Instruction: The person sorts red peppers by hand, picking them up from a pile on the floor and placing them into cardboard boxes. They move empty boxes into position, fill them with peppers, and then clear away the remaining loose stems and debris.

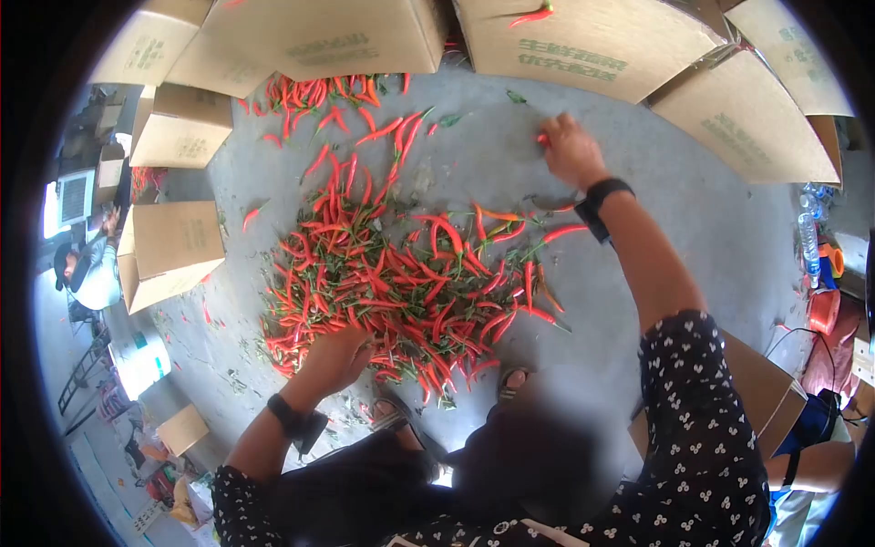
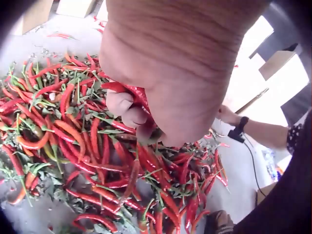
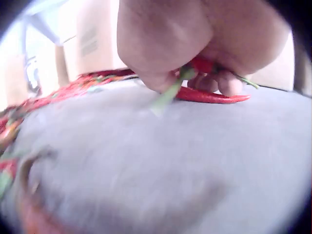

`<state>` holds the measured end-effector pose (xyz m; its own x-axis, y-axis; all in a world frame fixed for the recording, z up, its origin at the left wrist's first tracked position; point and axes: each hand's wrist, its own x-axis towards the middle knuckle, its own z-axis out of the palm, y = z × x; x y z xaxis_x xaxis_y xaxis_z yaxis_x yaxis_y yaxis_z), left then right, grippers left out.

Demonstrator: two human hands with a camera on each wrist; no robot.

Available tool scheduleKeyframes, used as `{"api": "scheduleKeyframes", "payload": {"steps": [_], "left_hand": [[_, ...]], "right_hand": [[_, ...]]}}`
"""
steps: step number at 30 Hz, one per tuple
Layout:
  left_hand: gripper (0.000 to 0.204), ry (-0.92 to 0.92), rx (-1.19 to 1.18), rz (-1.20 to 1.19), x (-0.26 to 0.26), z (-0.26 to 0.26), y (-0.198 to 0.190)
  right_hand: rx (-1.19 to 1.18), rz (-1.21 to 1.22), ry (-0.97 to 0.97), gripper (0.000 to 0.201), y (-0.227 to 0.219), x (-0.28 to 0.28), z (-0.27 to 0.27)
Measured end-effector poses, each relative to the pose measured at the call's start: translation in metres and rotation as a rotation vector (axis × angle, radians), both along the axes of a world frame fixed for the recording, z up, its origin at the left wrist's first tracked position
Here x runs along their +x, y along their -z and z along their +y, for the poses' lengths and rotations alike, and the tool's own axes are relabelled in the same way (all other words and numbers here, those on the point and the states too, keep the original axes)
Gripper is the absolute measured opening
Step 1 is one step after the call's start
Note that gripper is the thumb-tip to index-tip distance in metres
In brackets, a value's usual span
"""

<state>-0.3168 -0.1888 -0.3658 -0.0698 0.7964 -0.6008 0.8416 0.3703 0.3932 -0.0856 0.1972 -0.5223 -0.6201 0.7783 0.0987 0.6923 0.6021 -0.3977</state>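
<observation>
A wide pile of red chili peppers (image 1: 383, 273) with green stems and leaf bits is spread on the grey floor. At the pile's near edge, my left hand (image 1: 335, 363) curls its fingers round red chili peppers (image 2: 139, 97), mostly hidden by the palm in the left wrist view. My right hand (image 1: 574, 153) reaches past the pile, low over the floor toward the boxes. Its fingers grip red chili peppers (image 3: 209, 96); a green stem and leaf stick out between them in the right wrist view.
Cardboard boxes (image 1: 583, 46) line the far side, with another box (image 1: 173, 246) at left. A smaller heap of chilies (image 1: 310, 94) lies before the far boxes. Plastic bottles (image 1: 808, 239) stand at right. Another person (image 1: 91, 273) is at far left, and someone's forearm (image 1: 820, 467) shows at lower right.
</observation>
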Motion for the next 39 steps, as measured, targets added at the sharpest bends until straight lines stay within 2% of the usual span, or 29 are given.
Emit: {"api": "scheduleKeyframes", "payload": {"steps": [2,5,7,8,10,11,13,14,15,16,17,19,22,24,26,27,29,31,32,34,35,37,38,39], "left_hand": [[0.015,-0.05,0.009,-0.026,0.002,0.004,-0.003],[0.017,-0.136,-0.011,-0.056,-0.003,-0.008,0.01],[0.021,-0.129,0.111,-0.123,-0.009,-0.023,0.021],[0.025,-0.077,0.113,-0.086,-0.011,-0.023,0.022],[0.034,0.078,0.084,-0.026,-0.006,-0.01,0.023],[0.038,0.18,0.054,-0.006,0.0,-0.003,0.023],[0.043,0.448,0.389,-0.107,0.012,-0.004,0.042],[0.045,0.579,0.476,-0.117,0.02,-0.004,0.054],[0.047,0.712,0.567,-0.127,0.031,-0.004,0.065],[0.047,0.701,0.578,-0.128,0.044,-0.006,0.075],[0.041,0.749,0.603,-0.107,0.057,-0.011,0.083],[0.035,0.787,0.63,-0.085,0.071,-0.025,0.097],[0.043,0.798,0.595,-0.029,0.071,-0.037,0.107],[0.033,0.826,0.398,0.007,0.052,-0.035,0.104],[0.027,0.79,0.308,0.068,0.037,-0.033,0.094],[0.022,0.759,0.215,0.123,0.028,-0.033,0.092],[0.017,0.643,0.265,0.221,-0.003,-0.034,0.102],[0.013,0.346,0.24,0.296,-0.028,-0.027,0.082],[0.013,0.345,0.234,0.295,-0.038,-0.024,0.069],[0.015,0.159,0.33,0.208,-0.051,-0.017,0.05],[0.015,0.156,0.33,0.21,-0.05,-0.017,0.051],[0.015,0.208,0.445,0.228,-0.043,-0.015,0.058],[0.015,0.205,0.443,0.229,-0.039,-0.014,0.066],[0.014,0.355,0.535,0.274,-0.034,-0.012,0.074]], "right_hand": [[-0.018,-0.049,-0.194,0.025,0.003,0.018,-0.035],[-0.151,-0.08,-0.198,0.026,-0.018,0.051,-0.067],[-0.227,0.038,0.014,0.021,-0.025,0.067,-0.089],[-0.246,0.032,-0.004,0.021,-0.022,0.072,-0.1],[0.044,0.101,-0.226,0.021,-0.015,0.072,-0.118],[0.044,0.103,-0.239,0.021,-0.016,0.069,-0.131],[0.083,0.046,-0.289,0.021,-0.018,0.07,-0.164],[0.087,0.042,-0.301,0.021,-0.014,0.074,-0.178],[-0.01,-0.024,-0.294,0.024,-0.008,0.08,-0.192],[-0.105,-0.091,-0.285,0.026,-0.003,0.088,-0.203],[-0.099,-0.1,-0.294,0.026,-0.007,0.093,-0.213],[-0.273,-0.083,-0.132,0.033,-0.014,0.096,-0.237],[-0.21,0.0,-0.053,0.04,-0.016,0.094,-0.268],[-0.173,-0.033,-0.091,0.042,-0.02,0.092,-0.277],[-0.142,-0.061,-0.122,0.043,-0.017,0.092,-0.276],[-0.21,-0.096,-0.122,0.041,-0.013,0.095,-0.269],[-0.278,-0.131,-0.124,0.039,-0.011,0.092,-0.26],[-0.326,0.054,-0.021,0.03,-0.028,0.076,-0.25],[-0.331,0.054,-0.023,0.03,-0.039,0.068,-0.249],[-0.388,0.126,-0.128,0.031,-0.056,0.05,-0.252],[-0.387,0.127,-0.131,0.031,-0.055,0.045,-0.259],[-0.383,0.055,-0.402,0.031,-0.048,0.038,-0.274],[-0.384,0.056,-0.406,0.031,-0.043,0.039,-0.282],[-0.36,0.045,-0.491,0.03,-0.038,0.042,-0.29]]}}
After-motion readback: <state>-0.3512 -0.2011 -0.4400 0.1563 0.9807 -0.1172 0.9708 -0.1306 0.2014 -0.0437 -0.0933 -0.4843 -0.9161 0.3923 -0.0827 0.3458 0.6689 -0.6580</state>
